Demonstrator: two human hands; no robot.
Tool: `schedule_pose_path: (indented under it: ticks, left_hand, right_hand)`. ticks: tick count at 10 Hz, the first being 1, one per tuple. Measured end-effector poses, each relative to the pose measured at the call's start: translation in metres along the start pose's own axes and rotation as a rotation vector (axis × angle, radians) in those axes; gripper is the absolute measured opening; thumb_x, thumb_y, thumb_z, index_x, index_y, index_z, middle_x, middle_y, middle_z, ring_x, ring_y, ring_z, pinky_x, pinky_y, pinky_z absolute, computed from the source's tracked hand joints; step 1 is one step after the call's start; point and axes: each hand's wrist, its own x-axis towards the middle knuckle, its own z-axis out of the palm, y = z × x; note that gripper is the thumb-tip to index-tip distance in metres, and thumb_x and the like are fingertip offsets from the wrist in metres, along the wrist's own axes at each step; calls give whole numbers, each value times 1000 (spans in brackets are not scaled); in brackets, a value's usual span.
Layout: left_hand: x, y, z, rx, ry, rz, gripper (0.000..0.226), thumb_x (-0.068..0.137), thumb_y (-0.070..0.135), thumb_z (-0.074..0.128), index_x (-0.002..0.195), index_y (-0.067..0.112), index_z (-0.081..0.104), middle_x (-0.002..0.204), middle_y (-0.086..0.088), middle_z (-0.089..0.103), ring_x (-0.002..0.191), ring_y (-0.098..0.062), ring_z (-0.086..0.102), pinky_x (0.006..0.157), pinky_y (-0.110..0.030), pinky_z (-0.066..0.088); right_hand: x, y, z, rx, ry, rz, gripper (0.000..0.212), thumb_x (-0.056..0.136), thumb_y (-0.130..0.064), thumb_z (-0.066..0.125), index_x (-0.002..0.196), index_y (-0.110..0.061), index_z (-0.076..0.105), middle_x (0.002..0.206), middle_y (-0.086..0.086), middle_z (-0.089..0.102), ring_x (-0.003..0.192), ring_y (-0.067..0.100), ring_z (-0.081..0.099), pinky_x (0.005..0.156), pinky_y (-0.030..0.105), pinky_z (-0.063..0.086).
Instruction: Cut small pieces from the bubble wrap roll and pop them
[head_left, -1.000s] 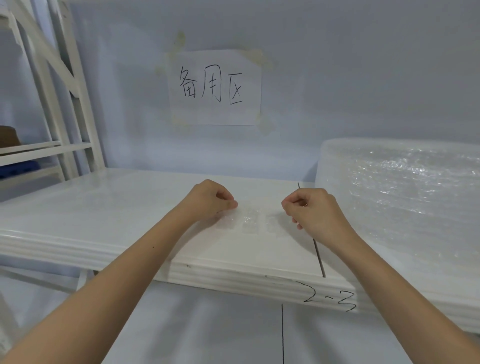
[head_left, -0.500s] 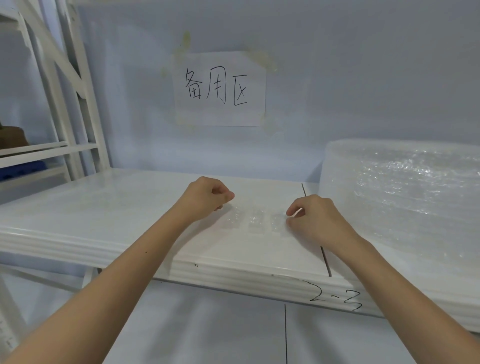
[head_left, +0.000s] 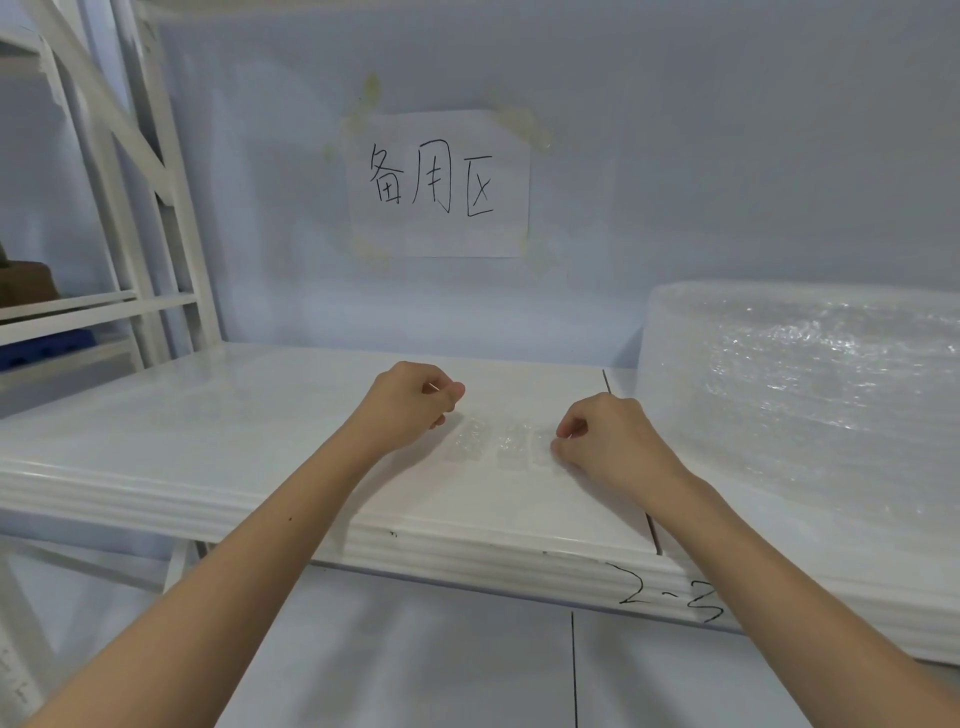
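1. We're in the popping stage, by the look of it: small cut bubble wrap pieces lie flat on the white shelf, set between the two hands.

2. The left hand sits at the left end of the row with fingers curled in and thumb laid against the forefinger. Whether it nips the edge of the nearest piece or holds nothing, I cannot tell.

3. The right hand is curled too, fingertips down at the right-hand end of the pieces and seemingly pinching or pressing the plastic there. A bubble under the pads seems likely, though that contact is too small to confirm.

4. Next move, as I judge it: a firm squeeze between thumb and forefinger on one bubble at a time, while the other hand pins the scrap so it doesn't slide.

5. The pieces are clear and nearly vanish against the white surface, showing only as faint glints.

6. The big bubble wrap roll stands to the right on the same shelf, well apart from the pieces.
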Motion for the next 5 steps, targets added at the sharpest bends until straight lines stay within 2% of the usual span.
schedule_pose_path:
  ticks: [3, 4, 5]
  left_hand:
    - [-2, 1, -2, 4, -1, -6, 27, 96, 32, 57, 92, 10, 72, 93, -5, 75, 83, -22, 72, 88, -36, 56]
    - [-5, 2, -2, -5, 2, -15, 26, 96, 32, 57, 91, 10, 72, 93, -6, 75, 84, -23, 72, 81, -32, 55]
    - [-9, 8, -3, -7, 45, -5, 26, 97, 30, 56, 90, 10, 72, 95, -4, 75, 84, -21, 73, 66, -23, 50]
  right_hand:
    - [-1, 5, -6, -9, 34, -17, 19, 81, -6, 53, 76, -6, 72, 80, 1, 70, 87, 19, 59, 70, 29, 51]
    - [-2, 8, -10, 0, 39, -11, 19, 82, -7, 54, 79, -7, 73, 80, 0, 70, 90, 21, 61, 73, 29, 50]
    - [-6, 9, -19, 47, 101, -7, 18, 84, -8, 55, 81, -9, 74, 77, -3, 68, 86, 19, 64, 69, 27, 49]
